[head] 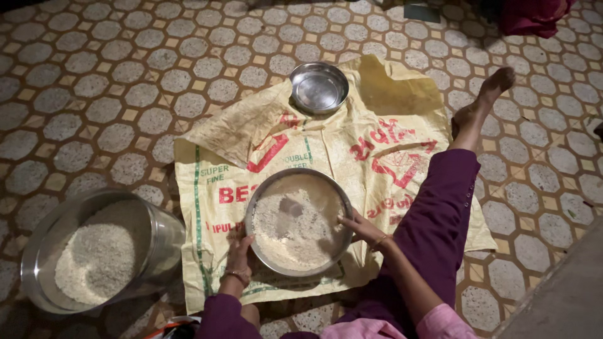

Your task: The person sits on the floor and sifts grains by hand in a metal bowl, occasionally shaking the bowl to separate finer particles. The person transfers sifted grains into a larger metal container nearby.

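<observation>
A person's purple-sleeved arms reach down to a yellow printed sack (pixel 377 157) spread on the tiled floor (pixel 94 94). A steel drum of rice (pixel 94 251) stands left. Both hands, left hand (pixel 239 248) and right hand (pixel 359 227), grip opposite rims of a round sieve (pixel 298 221) holding rice. A small steel bowl (pixel 318 86) sits beyond.

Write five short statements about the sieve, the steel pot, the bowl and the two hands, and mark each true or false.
1. The left hand touches the rim of the round sieve. True.
2. The sieve is empty. False: it holds pale grain.
3. The large steel pot of rice stands on the tiled floor, left of the yellow sack. True.
4. The small steel bowl is full of rice. False: it is empty.
5. The right hand holds a spoon. False: it rests on the sieve's rim.
</observation>
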